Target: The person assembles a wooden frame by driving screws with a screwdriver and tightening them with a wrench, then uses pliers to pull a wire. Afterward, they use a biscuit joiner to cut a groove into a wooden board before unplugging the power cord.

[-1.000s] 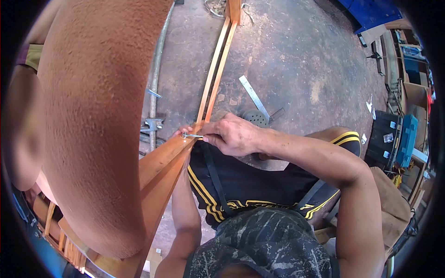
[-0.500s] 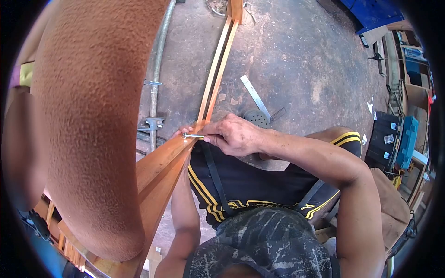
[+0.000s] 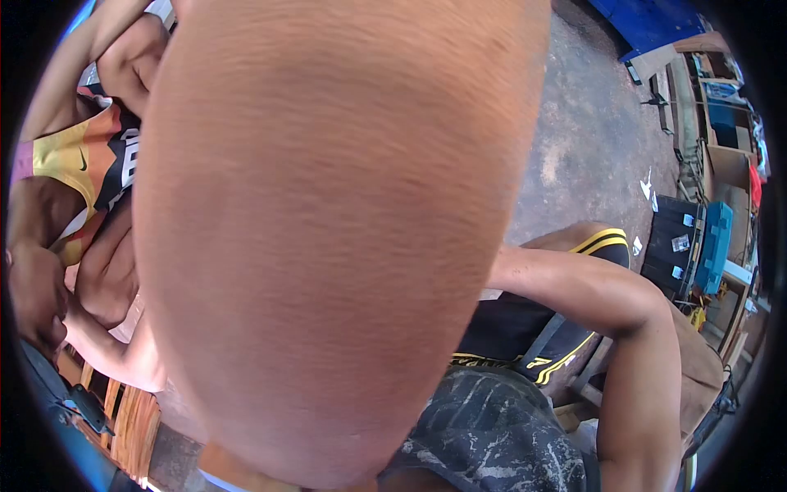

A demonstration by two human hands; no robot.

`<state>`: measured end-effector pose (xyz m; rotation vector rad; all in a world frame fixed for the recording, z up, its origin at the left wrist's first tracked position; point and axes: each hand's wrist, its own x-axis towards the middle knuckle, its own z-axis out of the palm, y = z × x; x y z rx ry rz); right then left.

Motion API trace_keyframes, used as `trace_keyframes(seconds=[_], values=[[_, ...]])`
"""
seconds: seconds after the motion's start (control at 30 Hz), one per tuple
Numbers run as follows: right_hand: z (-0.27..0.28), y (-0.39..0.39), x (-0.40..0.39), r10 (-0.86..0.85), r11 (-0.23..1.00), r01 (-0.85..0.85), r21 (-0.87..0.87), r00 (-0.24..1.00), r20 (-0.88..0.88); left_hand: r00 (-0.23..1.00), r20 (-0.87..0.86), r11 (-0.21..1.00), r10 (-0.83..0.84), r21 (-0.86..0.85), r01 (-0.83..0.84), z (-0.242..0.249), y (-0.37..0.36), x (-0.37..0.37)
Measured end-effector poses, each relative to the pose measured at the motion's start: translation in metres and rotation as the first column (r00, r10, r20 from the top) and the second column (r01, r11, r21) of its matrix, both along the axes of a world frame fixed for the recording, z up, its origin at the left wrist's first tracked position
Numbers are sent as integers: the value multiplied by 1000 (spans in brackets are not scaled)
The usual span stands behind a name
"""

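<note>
A person's bare limb (image 3: 336,246), very close to the camera, fills the middle of the head view. Both of my hands are hidden behind it. From its right edge my right forearm (image 3: 582,283) emerges, bent at the elbow, reaching inward over my black shorts (image 3: 504,328) with yellow stripes. My left arm is covered as well. Under the limb's lower end, a small piece of orange-brown wood (image 3: 220,457) shows.
At the left, another person in a colourful jersey (image 3: 74,160) crouches close by, near wooden slats (image 3: 135,418). On the right stand a black case (image 3: 670,242), a teal case (image 3: 718,246) and cluttered shelves. A blue panel (image 3: 652,25) is at the top right.
The close limb has swung right across the view. It now covers my hands, the thin metal tool in my right hand, and most of the wooden piece. More of the crouching person shows.
</note>
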<state>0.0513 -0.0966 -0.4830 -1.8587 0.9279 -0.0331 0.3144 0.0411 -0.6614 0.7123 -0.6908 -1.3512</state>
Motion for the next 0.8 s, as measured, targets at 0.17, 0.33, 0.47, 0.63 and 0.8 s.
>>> trace_keyframes(seconds=[0.17, 0.33, 0.47, 0.63, 0.8], values=[[-1, 6, -19, -17, 993, 41, -113, 979, 203, 986, 101, 990, 133, -67, -127, 31, -15, 12], [-28, 10, 1, -4, 994, 21, -108, 988, 157, 912, 266, 949, 312, -131, -286, 10, -26, -36], [-20, 7, 5, 24, 997, -15, -78, 993, 111, 834, 339, 895, 436, -257, -364, 10, -24, -58], [-28, 5, 6, 54, 992, -38, -121, 990, 128, 805, 329, 868, 494, -248, -431, 1, -47, -67], [-29, 1, 11, 60, 989, -55, -138, 998, 36, 686, 369, 778, 628, -318, -541, 31, -55, -76]])
